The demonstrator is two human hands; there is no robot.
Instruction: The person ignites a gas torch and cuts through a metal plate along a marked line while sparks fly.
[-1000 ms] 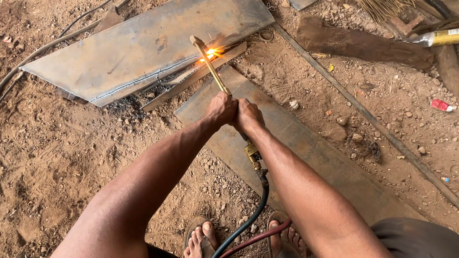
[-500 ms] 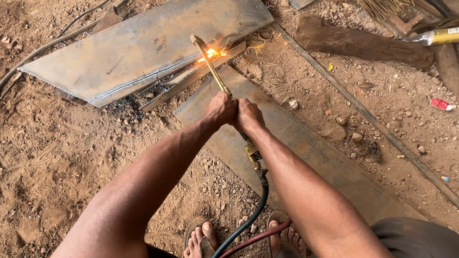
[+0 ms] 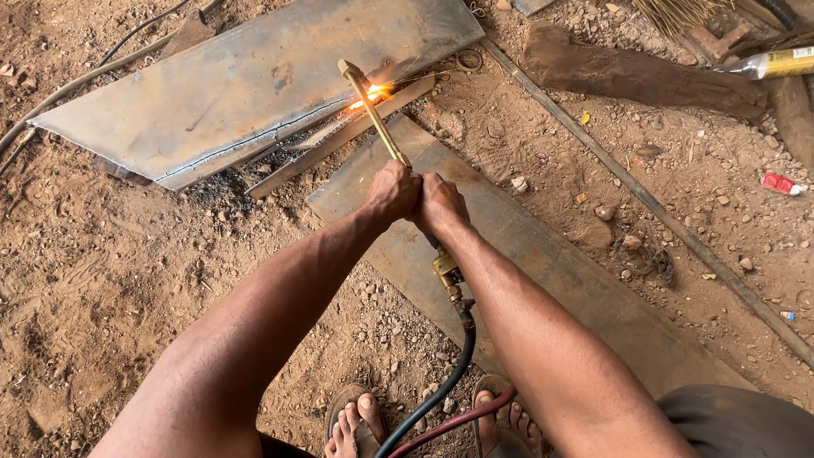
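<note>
The large steel plate point(image 3: 254, 85) lies on the dirt ground point(image 3: 102, 280). At its near edge burns the tip of the brass cutting torch point(image 3: 377, 119). Left hand point(image 3: 392, 192) and right hand point(image 3: 439, 203) clench the torch handle, hiding it. Hoses point(image 3: 441, 390) run out of frame.

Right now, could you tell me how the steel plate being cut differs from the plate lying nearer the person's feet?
The far plate is propped at a tilt, while the near plate lies flat on the dirt. The far plate looks paler grey and carries the torch flame at its lower edge; the near plate is duller, browner and untouched by the flame. Both are long, flat steel sheets.
</note>
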